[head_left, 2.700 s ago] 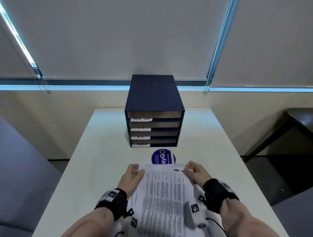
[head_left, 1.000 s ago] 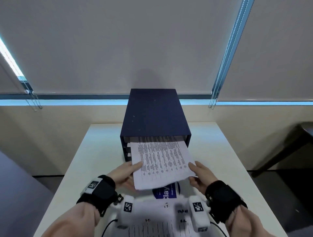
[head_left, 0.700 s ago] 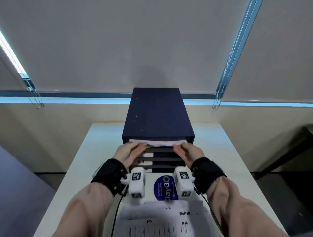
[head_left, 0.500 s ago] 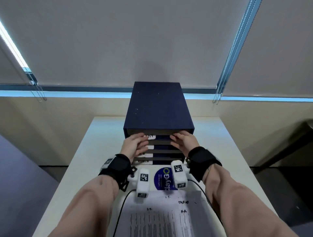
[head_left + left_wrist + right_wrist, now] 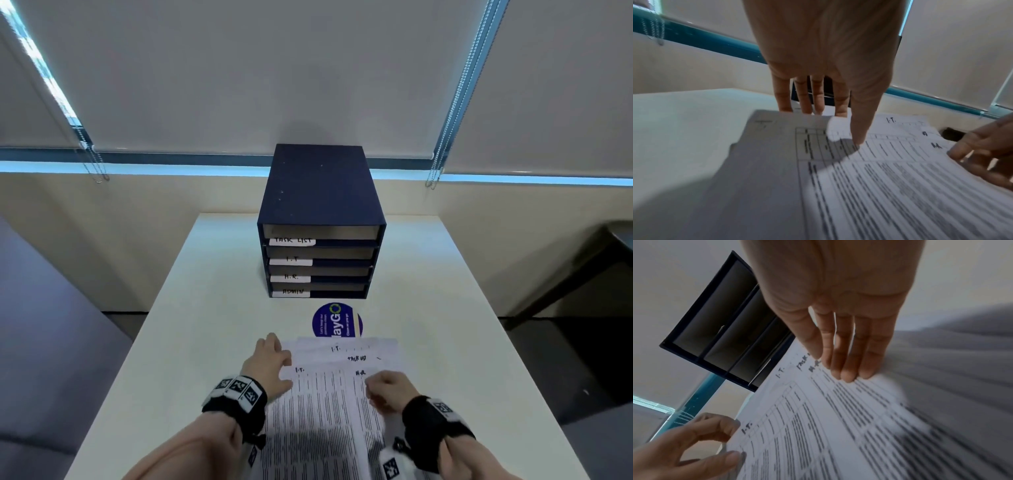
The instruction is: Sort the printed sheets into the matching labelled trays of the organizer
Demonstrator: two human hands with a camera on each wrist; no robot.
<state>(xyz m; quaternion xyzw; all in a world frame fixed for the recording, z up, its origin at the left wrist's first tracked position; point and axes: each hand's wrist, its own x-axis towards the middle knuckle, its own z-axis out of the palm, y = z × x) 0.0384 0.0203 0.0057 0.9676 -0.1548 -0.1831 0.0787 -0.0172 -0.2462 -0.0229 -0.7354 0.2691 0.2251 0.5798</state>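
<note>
While the printed sheets (image 5: 329, 404) lie fanned on the white table (image 5: 191, 325) at 6 o'clock from the organizer (image 5: 320, 222), the top sheet sits between both hands. The left hand (image 5: 270, 365), at its 9 o'clock edge, spreads straight fingers with the thumb pressing the paper. The right hand (image 5: 387, 390), at 3 o'clock, presses straight, closed fingers (image 5: 846, 369) onto it. A round blue sticker (image 5: 337, 320) lies between sheets and organizer.

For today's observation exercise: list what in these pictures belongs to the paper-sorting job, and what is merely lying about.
Belongs to the job:
- printed sheets, marked I.T., H.R., TASK LIST
- organizer with labelled trays
- left hand and right hand, both on the sheets

Lying about:
- round blue sticker
- table
- window blinds
</note>
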